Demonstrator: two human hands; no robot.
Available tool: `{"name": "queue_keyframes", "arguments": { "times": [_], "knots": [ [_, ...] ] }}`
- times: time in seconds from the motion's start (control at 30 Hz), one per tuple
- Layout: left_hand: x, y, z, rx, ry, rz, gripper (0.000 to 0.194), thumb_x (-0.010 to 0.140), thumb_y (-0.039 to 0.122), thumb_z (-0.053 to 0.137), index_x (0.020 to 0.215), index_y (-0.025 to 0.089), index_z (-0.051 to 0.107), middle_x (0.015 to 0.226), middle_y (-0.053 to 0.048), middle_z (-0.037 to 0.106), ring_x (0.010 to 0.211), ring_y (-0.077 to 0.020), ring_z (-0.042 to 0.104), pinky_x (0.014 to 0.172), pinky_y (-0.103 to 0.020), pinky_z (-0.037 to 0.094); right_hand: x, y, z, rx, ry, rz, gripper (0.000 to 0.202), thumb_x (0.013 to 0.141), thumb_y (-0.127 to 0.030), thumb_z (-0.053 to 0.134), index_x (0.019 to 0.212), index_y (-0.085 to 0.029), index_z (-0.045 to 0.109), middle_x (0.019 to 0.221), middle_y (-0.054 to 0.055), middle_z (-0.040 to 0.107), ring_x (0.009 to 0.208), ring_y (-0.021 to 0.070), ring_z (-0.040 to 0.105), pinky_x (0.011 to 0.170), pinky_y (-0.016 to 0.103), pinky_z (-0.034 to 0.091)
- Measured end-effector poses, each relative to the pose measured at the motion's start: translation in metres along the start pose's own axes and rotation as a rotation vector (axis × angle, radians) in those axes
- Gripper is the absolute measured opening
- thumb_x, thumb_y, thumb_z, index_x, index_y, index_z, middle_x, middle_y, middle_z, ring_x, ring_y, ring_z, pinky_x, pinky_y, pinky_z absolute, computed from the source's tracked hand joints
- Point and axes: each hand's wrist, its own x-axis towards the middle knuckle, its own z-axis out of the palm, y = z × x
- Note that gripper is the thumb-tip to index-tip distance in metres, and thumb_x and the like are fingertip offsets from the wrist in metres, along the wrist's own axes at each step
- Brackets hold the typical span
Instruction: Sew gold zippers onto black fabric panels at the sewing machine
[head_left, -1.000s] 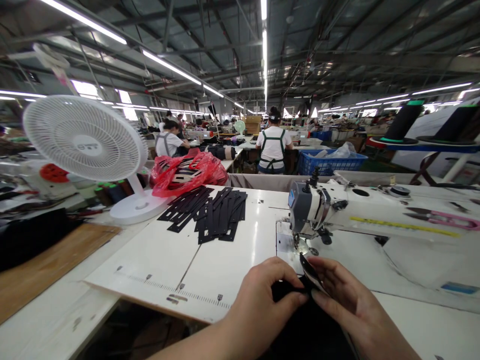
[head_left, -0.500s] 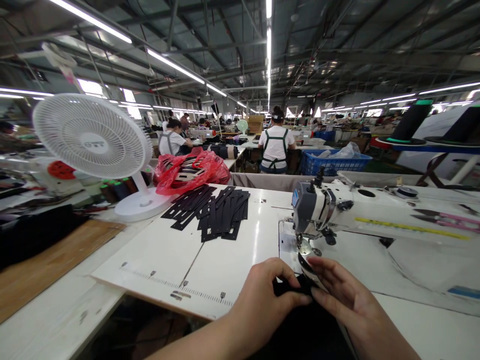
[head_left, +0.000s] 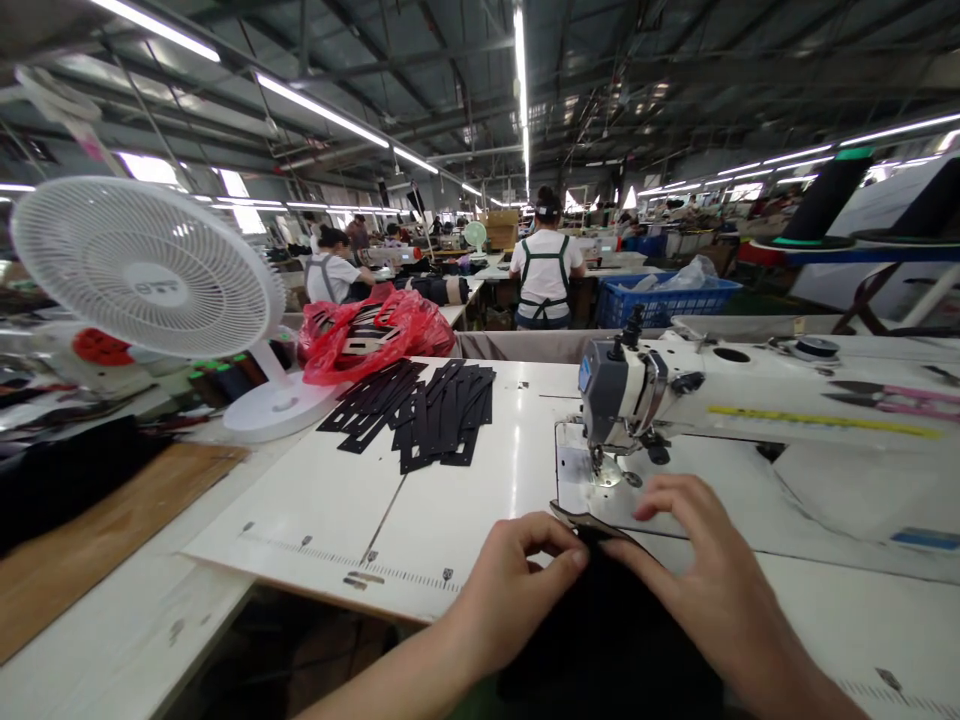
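Black cloth (head_left: 611, 640), held at six o'clock from the sewing machine (head_left: 712, 392).
It looks light, soft and floppy, best gripped along its pale upper edge (head_left: 592, 520); the left hand (head_left: 516, 578) pinches just below, the right hand (head_left: 705, 575) rests its thumb there, fingers apart. At ten o'clock from the cloth, I can't read the fan's (head_left: 150, 262) blurred lettering (head_left: 156, 286).

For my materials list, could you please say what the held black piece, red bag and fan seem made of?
Black piece: perhaps matt fabric; shineless, its top edge curved.
Red bag: likely thin, glossy plastic, crinkled and catching light.
Fan: probably smooth plastic, with an even white base.
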Motion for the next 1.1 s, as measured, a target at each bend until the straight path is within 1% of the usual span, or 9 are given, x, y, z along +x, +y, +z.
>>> {"name": "queue_keyframes", "arguments": {
  "times": [0.03, 0.07, 0.17, 0.23, 0.33, 0.47, 0.73, 0.93, 1.1],
  "knots": [
    [-0.001, 0.0, 0.001, 0.001, 0.026, 0.007, 0.018, 0.074, 0.031, 0.06, 0.069, 0.014, 0.06, 0.068, -0.001, 0.056, 0.066, -0.014, 0.049, 0.059, -0.023, 0.038, -0.005, -0.003, -0.001, -0.091, 0.066, -0.057, 0.019, 0.075, -0.036, 0.064, 0.07, -0.022, 0.051, 0.077, 0.003, 0.058, 0.081, 0.0227, 0.057, 0.076, 0.036, 0.043],
    [-0.002, -0.001, 0.003, 0.005, 0.049, 0.021, 0.017, 0.074, 0.03, 0.06, 0.069, 0.014, 0.061, 0.069, -0.002, 0.056, 0.068, -0.0147, 0.05, 0.059, -0.023, 0.038, -0.01, -0.007, -0.002, -0.146, 0.067, -0.095, 0.022, 0.077, -0.038, 0.062, 0.065, -0.023, 0.05, 0.068, 0.001, 0.055, 0.071, 0.0205, 0.056, 0.068, 0.034, 0.042],
    [-0.004, 0.0, 0.01, 0.021, 0.094, 0.076, 0.013, 0.076, 0.026, 0.059, 0.07, 0.014, 0.062, 0.073, -0.003, 0.058, 0.074, -0.0165, 0.053, 0.056, -0.021, 0.039, -0.02, -0.017, -0.006, -0.154, -0.122, -0.054, 0.021, 0.082, -0.038, 0.055, 0.068, -0.024, 0.056, 0.058, -0.002, 0.055, 0.052, 0.0147, 0.053, 0.053, 0.027, 0.04],
    [-0.006, 0.001, 0.014, 0.029, 0.1, 0.1, 0.011, 0.076, 0.023, 0.059, 0.071, 0.015, 0.062, 0.075, -0.004, 0.059, 0.075, -0.0165, 0.054, 0.054, -0.021, 0.038, -0.02, -0.022, -0.008, -0.106, -0.211, 0.044, 0.018, 0.083, -0.037, 0.053, 0.074, -0.025, 0.061, 0.062, -0.002, 0.06, 0.052, 0.0142, 0.055, 0.05, 0.025, 0.041],
    [-0.006, 0.0, 0.017, 0.014, 0.089, 0.116, 0.009, 0.076, 0.022, 0.06, 0.07, 0.015, 0.063, 0.075, -0.003, 0.06, 0.075, -0.0163, 0.054, 0.06, -0.022, 0.041, -0.015, -0.025, -0.009, -0.036, -0.282, 0.158, 0.019, 0.082, -0.036, 0.05, 0.073, -0.024, 0.062, 0.062, -0.002, 0.063, 0.054, 0.0151, 0.058, 0.05, 0.024, 0.043],
    [-0.006, -0.002, 0.016, -0.015, 0.07, 0.095, 0.011, 0.076, 0.025, 0.061, 0.069, 0.015, 0.063, 0.077, -0.004, 0.059, 0.076, -0.0168, 0.054, 0.064, -0.023, 0.042, -0.01, -0.025, -0.01, 0.005, -0.344, 0.212, 0.021, 0.079, -0.033, 0.048, 0.068, -0.023, 0.062, 0.057, -0.003, 0.063, 0.051, 0.015, 0.057, 0.05, 0.023, 0.043],
    [-0.006, -0.003, 0.014, -0.032, 0.057, 0.06, 0.014, 0.076, 0.028, 0.062, 0.069, 0.015, 0.062, 0.076, -0.004, 0.059, 0.074, -0.0162, 0.053, 0.058, -0.022, 0.04, -0.007, -0.023, -0.012, 0.102, -0.375, 0.246, 0.022, 0.08, -0.035, 0.049, 0.074, -0.022, 0.066, 0.061, -0.003, 0.065, 0.055, 0.0153, 0.059, 0.052, 0.022, 0.043],
    [-0.007, -0.006, 0.016, -0.009, 0.056, 0.096, 0.012, 0.076, 0.025, 0.061, 0.068, 0.015, 0.062, 0.077, -0.004, 0.057, 0.074, -0.0161, 0.053, 0.051, -0.02, 0.037, -0.007, -0.026, -0.008, 0.039, -0.346, 0.235, 0.023, 0.078, -0.033, 0.049, 0.065, -0.021, 0.063, 0.053, -0.003, 0.059, 0.049, 0.0139, 0.054, 0.047, 0.022, 0.04],
    [-0.004, -0.01, 0.014, -0.098, 0.029, 0.111, 0.012, 0.075, 0.025, 0.064, 0.068, 0.015, 0.063, 0.079, -0.005, 0.059, 0.079, -0.018, 0.054, 0.063, -0.024, 0.041, -0.01, -0.022, -0.004, 0.043, -0.308, 0.213, 0.021, 0.076, -0.03, 0.048, 0.062, -0.02, 0.061, 0.05, -0.003, 0.056, 0.047, 0.0127, 0.051, 0.045, 0.021, 0.039]
  ]
}}
